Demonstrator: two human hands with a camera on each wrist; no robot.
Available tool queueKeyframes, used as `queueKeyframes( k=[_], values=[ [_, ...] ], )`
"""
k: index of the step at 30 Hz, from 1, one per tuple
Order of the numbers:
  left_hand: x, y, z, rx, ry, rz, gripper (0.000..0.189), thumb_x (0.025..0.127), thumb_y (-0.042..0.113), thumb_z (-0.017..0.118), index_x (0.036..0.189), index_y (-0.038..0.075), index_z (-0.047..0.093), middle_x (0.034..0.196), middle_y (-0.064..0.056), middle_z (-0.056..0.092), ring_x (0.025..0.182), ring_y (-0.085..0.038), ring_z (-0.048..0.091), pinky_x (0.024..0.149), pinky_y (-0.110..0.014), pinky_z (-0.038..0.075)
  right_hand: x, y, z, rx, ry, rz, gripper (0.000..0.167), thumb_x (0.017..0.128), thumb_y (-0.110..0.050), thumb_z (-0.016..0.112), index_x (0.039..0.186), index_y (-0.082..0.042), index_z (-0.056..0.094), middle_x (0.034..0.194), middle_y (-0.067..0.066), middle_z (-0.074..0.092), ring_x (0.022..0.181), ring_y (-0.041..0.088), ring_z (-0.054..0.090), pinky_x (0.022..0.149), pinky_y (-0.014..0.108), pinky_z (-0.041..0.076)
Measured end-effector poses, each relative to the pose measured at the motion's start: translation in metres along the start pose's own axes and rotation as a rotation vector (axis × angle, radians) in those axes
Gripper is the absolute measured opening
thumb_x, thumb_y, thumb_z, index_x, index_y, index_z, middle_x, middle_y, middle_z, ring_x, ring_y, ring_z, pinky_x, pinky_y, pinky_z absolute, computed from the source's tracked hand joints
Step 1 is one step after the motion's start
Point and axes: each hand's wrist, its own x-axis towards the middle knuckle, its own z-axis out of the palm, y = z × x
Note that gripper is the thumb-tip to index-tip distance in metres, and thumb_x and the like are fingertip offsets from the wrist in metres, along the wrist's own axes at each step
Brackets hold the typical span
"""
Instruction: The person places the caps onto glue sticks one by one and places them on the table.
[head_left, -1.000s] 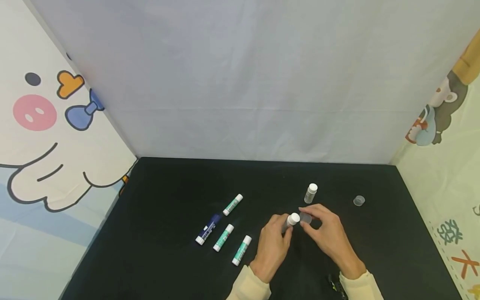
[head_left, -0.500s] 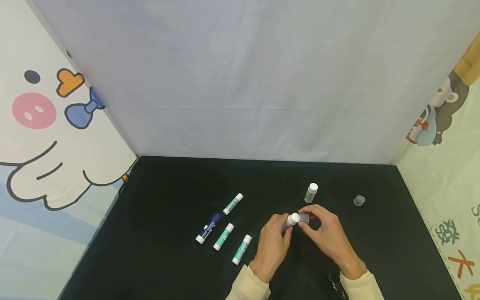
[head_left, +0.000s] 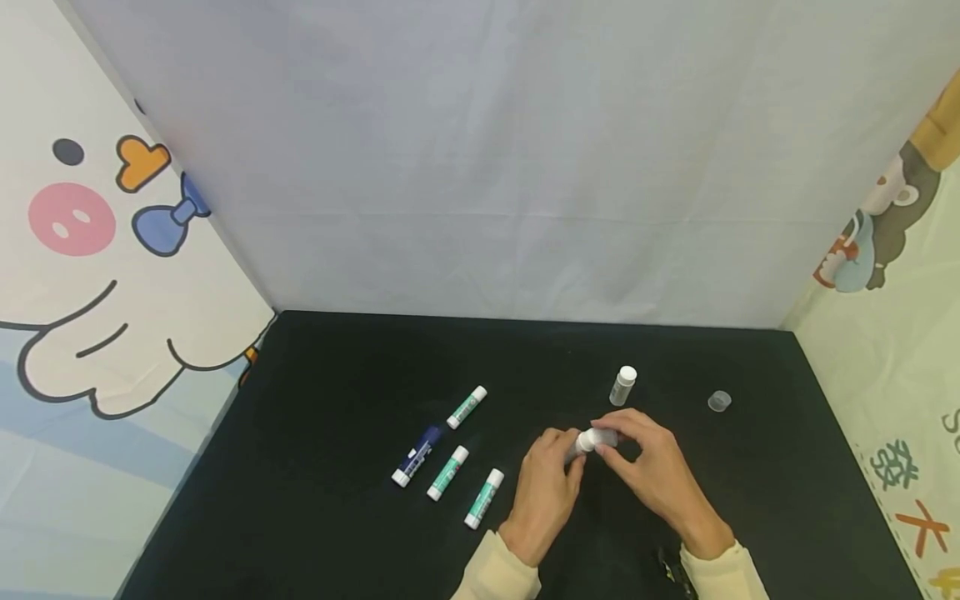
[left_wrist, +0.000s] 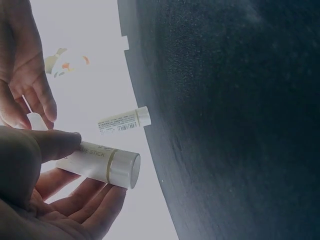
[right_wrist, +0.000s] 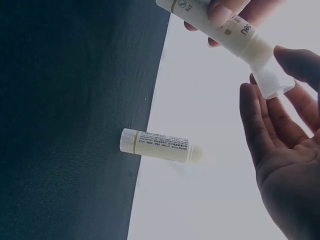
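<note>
My left hand [head_left: 542, 500] grips a white glue stick [right_wrist: 235, 37] around its barrel, tilted with its top towards the right. Between the thumb and fingers of my right hand [head_left: 663, 471] is a translucent cap [right_wrist: 272, 80]. In the right wrist view this cap sits over the top end of the glue stick, slightly out of line with it. Behind the hands, a second white glue stick [head_left: 622, 386] stands upright with its rounded tip uncovered [right_wrist: 196, 153]. Another translucent cap [head_left: 718, 402] lies on the black table to the right.
Left of the hands lie several capped sticks: green-and-white ones [head_left: 483, 500] and a dark blue one [head_left: 416, 457]. A small dark object [head_left: 670, 569] lies beside the right sleeve. A pale cloth wall [head_left: 495, 208] rises behind the table [head_left: 337, 367], with printed cloths at both sides.
My right hand has turned the cap and brought it leftwards over the glue stick's white top, from beside it. The left hand and the things on the table have stayed put.
</note>
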Motion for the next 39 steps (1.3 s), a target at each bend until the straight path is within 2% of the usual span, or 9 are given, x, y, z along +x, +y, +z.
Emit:
queueKeyframes(
  k=[8, 16, 21, 32, 39],
  values=[
    [-0.0011, 0.0002, -0.0001, 0.013, -0.009, 0.01, 0.025, 0.089, 0.006, 0.084, 0.113, 0.007, 0.077, 0.101, -0.005, 0.071, 0.089, -0.018, 0.067, 0.077, -0.029, 0.056, -0.0016, 0.0009, -0.0003, -0.017, -0.011, -0.026, 0.042, 0.073, 0.017, 0.086, 0.11, -0.002, 0.079, 0.108, 0.005, 0.075, 0.096, 0.017, 0.069, 0.085, 0.011, 0.048],
    [-0.0025, -0.0014, -0.0002, 0.003, -0.008, 0.018, 0.026, 0.088, 0.007, 0.085, 0.113, 0.008, 0.077, 0.1, -0.004, 0.07, 0.088, -0.017, 0.068, 0.077, -0.029, 0.056, -0.0012, 0.0005, -0.0014, -0.023, -0.037, 0.006, 0.039, 0.075, 0.015, 0.086, 0.107, -0.004, 0.076, 0.107, 0.002, 0.075, 0.095, 0.013, 0.07, 0.078, 0.034, 0.061],
    [-0.0034, -0.0013, 0.0001, -0.009, -0.023, 0.006, 0.027, 0.088, 0.007, 0.084, 0.114, 0.007, 0.077, 0.102, -0.004, 0.069, 0.089, -0.017, 0.071, 0.077, -0.029, 0.057, -0.0013, 0.001, -0.0023, -0.023, -0.064, 0.002, 0.039, 0.076, 0.016, 0.085, 0.109, -0.003, 0.078, 0.109, 0.004, 0.075, 0.093, 0.012, 0.07, 0.076, 0.037, 0.061],
    [-0.0029, -0.0013, 0.0005, -0.004, -0.023, 0.024, 0.027, 0.088, 0.009, 0.084, 0.113, 0.008, 0.077, 0.102, -0.004, 0.069, 0.089, -0.016, 0.07, 0.077, -0.028, 0.057, -0.0019, 0.0018, 0.0004, -0.017, -0.107, 0.017, 0.04, 0.078, 0.016, 0.083, 0.112, -0.002, 0.078, 0.111, 0.005, 0.075, 0.094, 0.012, 0.071, 0.078, 0.037, 0.061],
    [-0.0021, -0.0021, 0.0009, 0.031, -0.004, 0.063, 0.026, 0.086, 0.01, 0.085, 0.111, 0.007, 0.077, 0.102, -0.004, 0.077, 0.086, -0.018, 0.069, 0.077, -0.029, 0.055, -0.0032, 0.0008, 0.0022, 0.022, -0.135, 0.04, 0.035, 0.08, 0.016, 0.081, 0.112, 0.002, 0.076, 0.112, 0.008, 0.076, 0.098, 0.019, 0.074, 0.081, 0.034, 0.062]
  ],
)
